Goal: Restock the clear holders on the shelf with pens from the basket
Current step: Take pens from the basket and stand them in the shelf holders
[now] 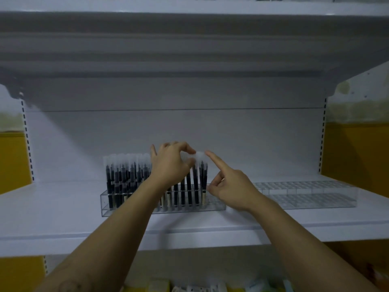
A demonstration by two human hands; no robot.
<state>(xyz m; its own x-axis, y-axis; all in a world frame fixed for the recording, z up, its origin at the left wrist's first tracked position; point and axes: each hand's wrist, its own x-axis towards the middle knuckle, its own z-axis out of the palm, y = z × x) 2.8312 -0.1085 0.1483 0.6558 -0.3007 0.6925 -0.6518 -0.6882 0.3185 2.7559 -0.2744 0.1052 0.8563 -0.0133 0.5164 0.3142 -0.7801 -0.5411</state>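
Pens [130, 180] were black with frosted white caps, packed upright in the clear holder [160, 210] on the white shelf [63, 207], caps up, long axes vertical. Left hand [170, 163] reached over the row, fingers curled, pinching the cap of one pen [195, 182]. Right hand [229, 186] had its index stretched up-left, tip just beside the caps, other fingers loosely curled, gripping nothing. Second holder [305, 194] sat further right.
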